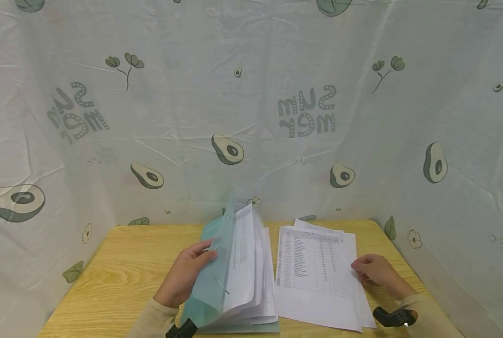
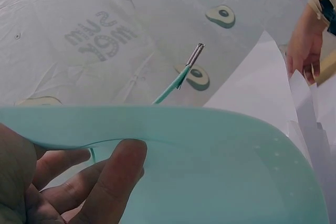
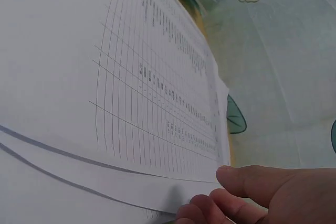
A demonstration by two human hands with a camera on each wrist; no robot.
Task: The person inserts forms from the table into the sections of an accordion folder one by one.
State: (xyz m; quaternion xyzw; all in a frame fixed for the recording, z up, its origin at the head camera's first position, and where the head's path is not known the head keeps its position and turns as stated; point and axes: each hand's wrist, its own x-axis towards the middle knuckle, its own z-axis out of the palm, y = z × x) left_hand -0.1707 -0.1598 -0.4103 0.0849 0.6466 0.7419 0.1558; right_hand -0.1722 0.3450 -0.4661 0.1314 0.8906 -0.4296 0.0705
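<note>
A translucent teal folder (image 1: 211,293) stands partly open, with printed sheets (image 1: 243,258) fanned inside it. My left hand (image 1: 189,270) pinches the raised front cover, and in the left wrist view the thumb (image 2: 123,166) lies on the near side of the teal cover (image 2: 220,171). A teal cord with a metal tip (image 2: 195,55) sticks out past the cover's edge. To the folder's right lies a loose stack of printed table sheets (image 1: 312,277). At that stack's right edge my right hand (image 1: 378,272) pinches the paper between thumb and fingers (image 3: 244,182).
The wooden table (image 1: 120,277) carries the folder and stack side by side, nearly touching. A pale curtain (image 1: 183,103) with avocado prints encloses the back and both sides. Dark bands (image 1: 392,318) sit on both wrists.
</note>
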